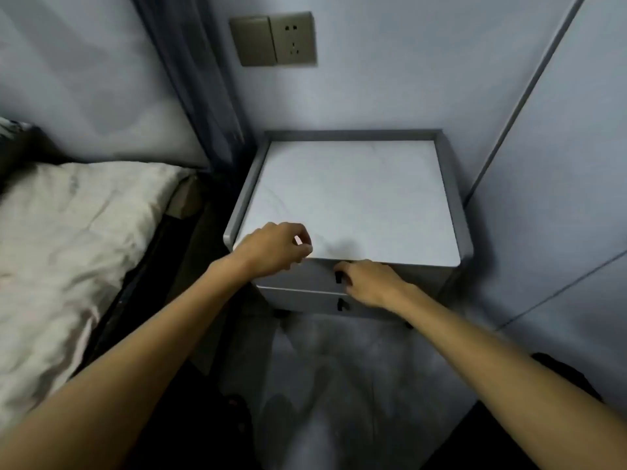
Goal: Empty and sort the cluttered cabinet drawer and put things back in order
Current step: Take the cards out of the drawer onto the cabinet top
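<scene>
No legible txt or nos.

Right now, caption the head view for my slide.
Right hand at the top drawer handle of a bedside cabinet, left hand above its front edge.

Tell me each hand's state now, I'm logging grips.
Left hand: curled, holding nothing.
Right hand: at upper drawer handle; grip unclear.

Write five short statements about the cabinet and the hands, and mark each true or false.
1. The right hand is at the black handle of the top drawer. True.
2. The top drawer stands wide open. False: it is shut.
3. The left hand holds the lower handle. False: it is above the front left corner of the cabinet top, off the lower handle.
4. A wall socket sits above the cabinet. True.
5. The bed lies right of the cabinet. False: left.
</scene>
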The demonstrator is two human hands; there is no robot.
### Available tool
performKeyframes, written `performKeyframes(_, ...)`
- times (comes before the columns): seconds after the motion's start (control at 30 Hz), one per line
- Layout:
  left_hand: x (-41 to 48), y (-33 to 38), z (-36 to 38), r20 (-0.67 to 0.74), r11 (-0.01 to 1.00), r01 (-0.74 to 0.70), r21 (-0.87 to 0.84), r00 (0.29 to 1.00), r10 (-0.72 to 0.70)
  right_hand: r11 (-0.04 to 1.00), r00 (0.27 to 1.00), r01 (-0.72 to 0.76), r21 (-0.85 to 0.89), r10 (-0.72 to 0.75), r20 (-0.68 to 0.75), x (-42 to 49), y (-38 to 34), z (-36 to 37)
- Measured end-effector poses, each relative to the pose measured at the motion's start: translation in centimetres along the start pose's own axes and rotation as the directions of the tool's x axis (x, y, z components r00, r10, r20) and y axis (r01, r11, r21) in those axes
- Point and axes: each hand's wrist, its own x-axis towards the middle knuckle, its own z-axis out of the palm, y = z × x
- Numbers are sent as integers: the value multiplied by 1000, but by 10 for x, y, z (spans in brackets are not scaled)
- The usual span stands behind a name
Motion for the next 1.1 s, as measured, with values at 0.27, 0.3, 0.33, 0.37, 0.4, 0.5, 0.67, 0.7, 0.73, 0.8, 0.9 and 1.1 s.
performKeyframes(0.27,-37,-40,22,-5,996,76,39,997,-76,985,997,-71,-154,65,-45,8,-26,15)
performKeyframes(0.3,-40,-45,23,-12,994,84,67,996,-83,984,995,-81,-162,71,-64,8,-29,15)
performKeyframes(0.33,-43,-51,25,-13,994,84,73,996,-83,981,993,-98,-167,87,-73,7,-34,16)
performKeyframes(0.37,-46,-54,25,-20,993,82,79,997,-81,981,992,-108,-163,96,-80,5,-36,17)
performKeyframes(0.4,-48,-57,26,-19,993,81,87,997,-80,981,991,-116,-156,103,-89,4,-37,17)
performKeyframes(0.5,-51,-62,29,-41,991,82,101,996,-78,987,991,-122,-107,116,-62,-6,-42,18)
performKeyframes(0.67,-47,-57,43,-34,993,58,100,998,-55,999,999,1,-35,1,52,-39,-45,17)
performKeyframes(0.7,-46,-55,47,-28,993,64,99,998,-61,1000,1000,2,14,-1,-9,-44,-43,12)
performKeyframes(0.73,-46,-54,50,-13,993,70,98,998,-69,998,996,-15,65,21,-82,-46,-38,6)
performKeyframes(0.8,-46,-53,58,38,992,77,102,996,-81,990,986,-62,129,80,-146,-50,-24,0)
performKeyframes(0.9,-50,-55,67,122,989,95,109,987,-108,992,997,-59,110,53,56,-58,-7,12)
performKeyframes(1.1,-59,-67,70,114,979,160,125,978,-174,989,949,23,145,-67,307,-73,-8,40)
